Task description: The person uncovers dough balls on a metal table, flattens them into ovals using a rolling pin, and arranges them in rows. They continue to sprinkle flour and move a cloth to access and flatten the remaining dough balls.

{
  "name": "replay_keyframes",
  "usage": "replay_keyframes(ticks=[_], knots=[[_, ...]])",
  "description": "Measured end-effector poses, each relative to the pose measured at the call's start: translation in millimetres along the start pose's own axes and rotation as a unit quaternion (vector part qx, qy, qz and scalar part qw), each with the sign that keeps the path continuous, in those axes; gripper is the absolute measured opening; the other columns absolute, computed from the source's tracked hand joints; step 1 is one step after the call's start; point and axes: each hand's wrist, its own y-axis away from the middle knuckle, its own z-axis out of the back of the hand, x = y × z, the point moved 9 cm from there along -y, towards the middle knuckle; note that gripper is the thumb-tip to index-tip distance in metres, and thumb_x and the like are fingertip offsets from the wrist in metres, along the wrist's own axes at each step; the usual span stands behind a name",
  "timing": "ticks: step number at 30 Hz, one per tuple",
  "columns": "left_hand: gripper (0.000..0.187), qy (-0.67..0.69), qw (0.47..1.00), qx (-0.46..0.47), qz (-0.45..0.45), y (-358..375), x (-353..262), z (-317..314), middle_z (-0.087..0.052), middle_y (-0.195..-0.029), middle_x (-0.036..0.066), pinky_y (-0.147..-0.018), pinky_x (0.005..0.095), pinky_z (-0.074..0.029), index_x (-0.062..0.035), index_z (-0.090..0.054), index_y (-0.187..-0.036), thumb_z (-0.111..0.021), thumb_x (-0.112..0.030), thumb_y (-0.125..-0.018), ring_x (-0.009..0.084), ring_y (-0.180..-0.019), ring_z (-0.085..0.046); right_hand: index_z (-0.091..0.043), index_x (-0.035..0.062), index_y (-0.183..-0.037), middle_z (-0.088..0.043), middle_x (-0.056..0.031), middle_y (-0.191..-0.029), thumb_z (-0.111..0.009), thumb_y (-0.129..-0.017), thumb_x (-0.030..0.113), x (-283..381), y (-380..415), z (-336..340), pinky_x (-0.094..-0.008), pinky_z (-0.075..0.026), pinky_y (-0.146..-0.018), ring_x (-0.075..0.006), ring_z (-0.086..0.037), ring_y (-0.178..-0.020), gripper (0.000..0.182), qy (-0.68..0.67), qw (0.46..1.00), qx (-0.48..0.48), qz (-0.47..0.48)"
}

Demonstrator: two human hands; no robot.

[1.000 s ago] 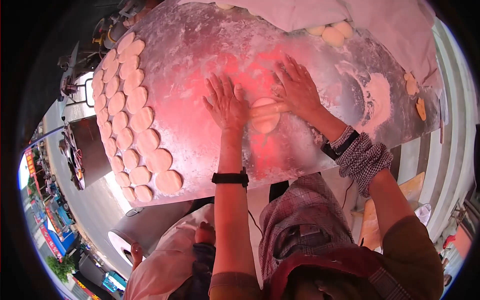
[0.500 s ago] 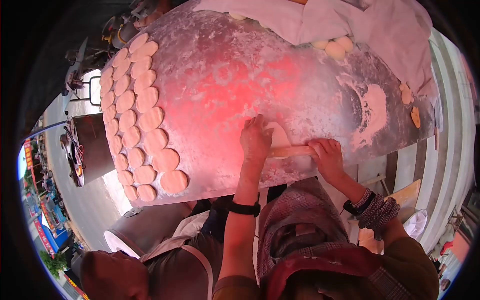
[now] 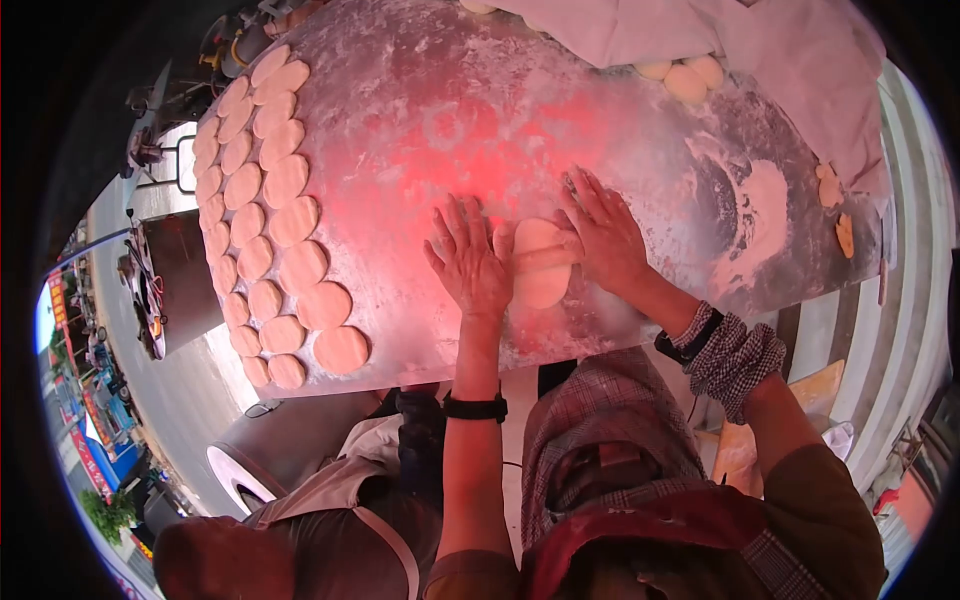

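Observation:
A short rolling pin lies crosswise over a flattened dough round near the front of the floury metal table. My left hand is at the pin's left end, palm down with its fingers spread. At the other end, my right hand also presses flat, fingers stretched out and apart. The palms hide both ends of the pin. Dough shows above and below it, between the hands.
Rows of rolled dough rounds cover the table's left side. Dough balls sit beside a white cloth at the back right. Loose flour and dough scraps lie rightward. Another person is close on my left.
My left hand has let go of the dough's edge and opened onto the pin's left end. My right hand has opened from its grip on the pin. Pin and dough now sit slightly farther left.

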Motion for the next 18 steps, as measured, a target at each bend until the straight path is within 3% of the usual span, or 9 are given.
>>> replay_keyframes(ticks=[1, 3, 7, 9, 13, 15, 18], knots=[[0.068, 0.028, 0.998, -0.047, 0.013, -7, 4, 7, -0.026, -0.161, 0.009, -0.116, 0.0565, -0.012, -0.0108, -0.03, -0.153, -0.033, -0.054, -0.101, 0.0346, -0.148, -0.019, -0.046, 0.0064, -0.142, -0.039, -0.0126, -0.152, -0.063, -0.088, 0.031, 2, 7, -2, -0.045, -0.032, -0.113, -0.0285, -0.038, -0.14, 0.062, -0.002, 1.0, 0.006, -0.001], [0.068, 0.029, 1.0, -0.005, -0.008, 32, 0, 10, -0.026, -0.161, 0.008, -0.117, 0.0561, -0.011, -0.0107, -0.031, -0.153, -0.033, -0.054, -0.1, 0.033, -0.149, -0.019, -0.041, 0.0045, -0.145, -0.041, -0.0134, -0.15, -0.062, -0.088, 0.032, 1, 9, 1, -0.0468, -0.029, -0.114, -0.0294, -0.037, -0.14, 0.067, -0.007, 1.0, -0.007, -0.022], [0.068, 0.037, 0.995, 0.069, -0.057, 170, -2, 0, -0.027, -0.16, 0.01, -0.118, 0.0543, -0.007, -0.0098, -0.03, -0.153, -0.027, -0.053, -0.102, 0.031, -0.149, -0.019, -0.043, 0.003, -0.144, -0.04, -0.0146, -0.152, -0.061, -0.087, 0.033, 38, 167, -5, -0.0482, -0.028, -0.114, -0.0293, -0.037, -0.141, 0.067, -0.016, 0.994, 0.085, 0.071], [0.068, 0.049, 0.993, 0.072, -0.076, 192, -3, -2, -0.029, -0.159, 0.01, -0.118, 0.0545, -0.005, -0.0084, -0.03, -0.153, -0.028, -0.052, -0.102, 0.03, -0.149, -0.02, -0.044, 0.003, -0.144, -0.041, -0.0141, -0.152, -0.062, -0.086, 0.033, 38, 150, -2, -0.0483, -0.026, -0.115, -0.0285, -0.037, -0.141, 0.067, -0.023, 0.995, 0.07, 0.073], [0.066, 0.039, 0.998, 0.05, -0.011, 57, -1, 13, -0.024, -0.161, 0.009, -0.118, 0.0557, -0.005, -0.011, -0.028, -0.154, -0.029, -0.051, -0.102, 0.0299, -0.15, -0.017, -0.041, 0.0065, -0.147, -0.034, -0.012, -0.156, -0.061, -0.091, 0.028, 13, 28, -9, -0.0483, -0.02, -0.118, -0.0282, -0.029, -0.145, 0.063, 0.008, 0.999, 0.039, 0.02], [0.065, 0.063, 0.997, -0.005, 0.041, 5, 9, 4, -0.022, -0.162, 0.01, -0.119, 0.0538, -0.007, -0.012, -0.027, -0.155, -0.031, -0.05, -0.102, 0.0294, -0.151, -0.015, -0.043, 0.0056, -0.144, -0.029, -0.0131, -0.158, -0.057, -0.094, 0.031, 11, -13, -6, -0.0483, -0.024, -0.116, -0.0291, -0.03, -0.145, 0.058, 0.05, 0.998, 0.013, 0.026], [0.063, 0.032, 0.998, -0.06, 0.011, -29, 0, 7, -0.028, -0.159, 0.013, -0.118, 0.053, -0.015, -0.0086, -0.034, -0.151, -0.037, -0.046, -0.101, 0.0308, -0.149, -0.021, -0.038, 0.011, -0.148, -0.026, -0.0123, -0.158, -0.058, -0.093, 0.024, 0, -24, -12, -0.0491, -0.022, -0.118, -0.0308, -0.028, -0.145, 0.061, -0.004, 1.0, -0.004, -0.005]])
